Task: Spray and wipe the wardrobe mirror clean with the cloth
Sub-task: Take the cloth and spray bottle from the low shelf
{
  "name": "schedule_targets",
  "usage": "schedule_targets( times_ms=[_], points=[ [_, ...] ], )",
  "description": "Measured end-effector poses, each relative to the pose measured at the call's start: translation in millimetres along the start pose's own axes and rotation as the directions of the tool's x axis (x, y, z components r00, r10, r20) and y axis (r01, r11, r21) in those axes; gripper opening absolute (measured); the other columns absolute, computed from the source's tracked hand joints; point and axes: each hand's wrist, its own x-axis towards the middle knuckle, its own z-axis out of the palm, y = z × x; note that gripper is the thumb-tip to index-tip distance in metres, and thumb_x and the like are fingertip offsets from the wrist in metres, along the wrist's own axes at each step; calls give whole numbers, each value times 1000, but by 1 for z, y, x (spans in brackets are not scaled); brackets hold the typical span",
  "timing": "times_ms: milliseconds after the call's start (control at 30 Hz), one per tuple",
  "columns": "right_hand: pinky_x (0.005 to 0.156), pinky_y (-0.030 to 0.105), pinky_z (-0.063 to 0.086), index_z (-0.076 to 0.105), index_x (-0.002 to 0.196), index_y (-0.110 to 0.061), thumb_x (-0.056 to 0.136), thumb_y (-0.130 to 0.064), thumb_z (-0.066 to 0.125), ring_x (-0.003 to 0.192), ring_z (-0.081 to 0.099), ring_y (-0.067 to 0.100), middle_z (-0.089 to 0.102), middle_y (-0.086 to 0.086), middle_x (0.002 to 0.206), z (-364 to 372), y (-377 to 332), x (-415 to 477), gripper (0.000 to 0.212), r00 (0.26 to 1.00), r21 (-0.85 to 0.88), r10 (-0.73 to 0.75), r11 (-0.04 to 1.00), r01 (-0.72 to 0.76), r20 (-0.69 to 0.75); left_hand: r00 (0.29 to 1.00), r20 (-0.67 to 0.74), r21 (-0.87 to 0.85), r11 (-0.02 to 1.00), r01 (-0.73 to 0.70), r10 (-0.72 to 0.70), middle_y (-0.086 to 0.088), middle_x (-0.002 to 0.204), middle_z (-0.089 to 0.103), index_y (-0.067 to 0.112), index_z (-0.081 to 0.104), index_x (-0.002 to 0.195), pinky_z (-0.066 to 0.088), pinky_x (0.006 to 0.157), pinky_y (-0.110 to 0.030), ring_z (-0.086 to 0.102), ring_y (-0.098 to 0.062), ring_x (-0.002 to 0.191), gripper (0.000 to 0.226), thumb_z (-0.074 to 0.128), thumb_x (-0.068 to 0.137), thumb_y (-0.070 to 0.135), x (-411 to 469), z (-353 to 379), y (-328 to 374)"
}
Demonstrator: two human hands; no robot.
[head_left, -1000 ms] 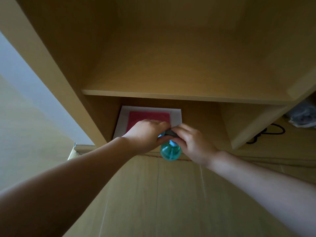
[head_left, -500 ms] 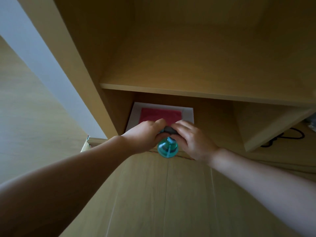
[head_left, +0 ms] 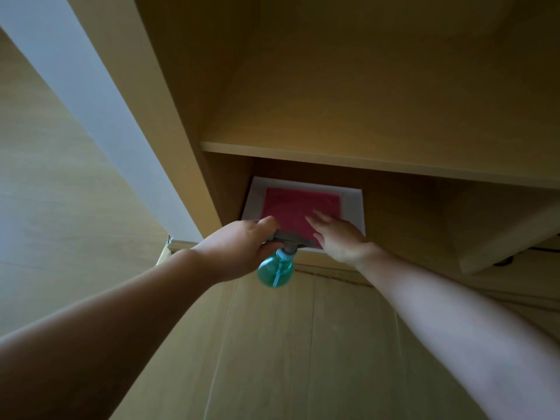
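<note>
In the low compartment of the wardrobe [head_left: 169, 116], under a shelf [head_left: 363, 160], a pink cloth [head_left: 297, 204] lies flat on a white sheet [head_left: 353, 204] whose border shows on the left, far and right sides of it. Both bare arms reach in from the near side.

The left hand [head_left: 242, 247] holds a spray bottle [head_left: 275, 269] at the near edge of the compartment. Its fingers [head_left: 266, 222] are curled round the grey spray head, and the round green body hangs below the hand, towards the camera. The grey head lies over the near edge of the cloth.

The right hand [head_left: 339, 237] is just right of the bottle, apart from it. Its fingers [head_left: 321, 218] are straight and slightly spread, stretched across the near right part of the cloth with the tips pointing far and left. They hold nothing. Whether they press on the cloth or only hover over it cannot be told. The larger, far part of the cloth is uncovered.

Far to the right, in a neighbouring compartment, a dark cable [head_left: 506, 260] shows partly.
</note>
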Motion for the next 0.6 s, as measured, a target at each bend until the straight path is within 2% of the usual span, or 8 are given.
schedule_targets(
  times_ms=[67,167,267,400,533,600],
  points=[
    [111,41,35,18,153,-28,104,-26,33,145,21,29,4,0,162,7,-6,18,51,995,-15,69,998,-68,67,1000,21,20,1000,8,-8,2,82,57,14,48,109,40,55,-26,51,-18,66,26,45,98,38,-2,0,-3],
    [112,40,33,17,153,-27,103,-24,37,145,22,29,6,2,162,17,-15,43,54,985,-8,149,989,-149,92,999,47,32,999,19,-21,-1,89,61,16,47,108,41,60,-28,54,-19,71,27,43,99,40,-5,-1,-9],
    [112,38,30,14,154,-26,101,-13,35,145,21,28,5,2,162,27,-18,58,58,978,-21,166,986,-165,129,999,39,26,1000,16,-17,-2,92,63,16,47,109,44,62,-30,55,-20,72,27,42,98,41,-8,-2,-15],
    [114,39,28,6,154,-31,94,-1,39,147,15,28,-5,0,162,36,-18,65,74,975,-39,146,989,-142,170,999,37,27,999,21,-22,-3,95,65,17,49,111,47,65,-31,57,-20,75,28,42,99,41,-10,-2,-23],
    [114,40,26,9,154,-27,97,-10,36,143,22,31,15,7,160,41,-14,78,66,971,-66,202,979,-195,125,999,24,-1,999,39,-39,-2,94,64,17,49,112,45,64,-28,51,-16,70,27,42,99,40,-11,-1,-29],
    [112,39,30,19,152,-21,99,-12,29,140,31,32,27,10,155,40,-16,82,56,965,-17,251,968,-251,80,999,10,2,999,35,-35,0,91,63,17,50,112,46,64,-29,54,-18,71,28,42,99,40,-11,-1,-32]
  ],
)
